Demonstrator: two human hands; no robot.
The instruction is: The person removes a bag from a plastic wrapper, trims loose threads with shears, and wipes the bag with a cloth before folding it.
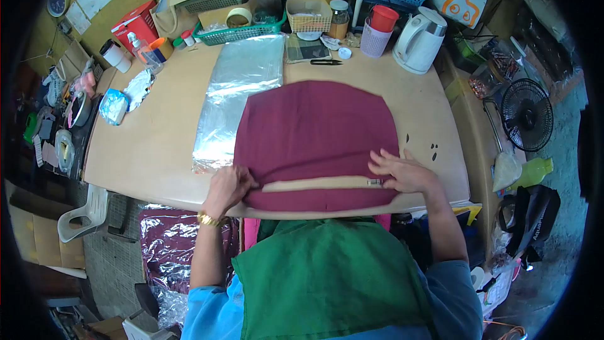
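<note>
A maroon zippered fabric cover (318, 129) lies spread on the table in front of me, its front edge close to the table's near side. Across its lower part runs a beige strip (314, 184), with a small metal zipper pull (374, 182) at the right end. My left hand (225, 190) is closed at the cover's left edge, fingertips pinching the cloth beside the strip. On the right side, my right hand (406, 172) rests with fingers spread over the fabric, close to the zipper pull.
Clear plastic bags (245, 82) lie partly under the cover on the brown table (145, 157). A green basket (242, 33), a black pen (326, 62) and a white kettle (420, 41) line the back. Plastic-wrapped maroon cloth (179, 245) sits below the table at left.
</note>
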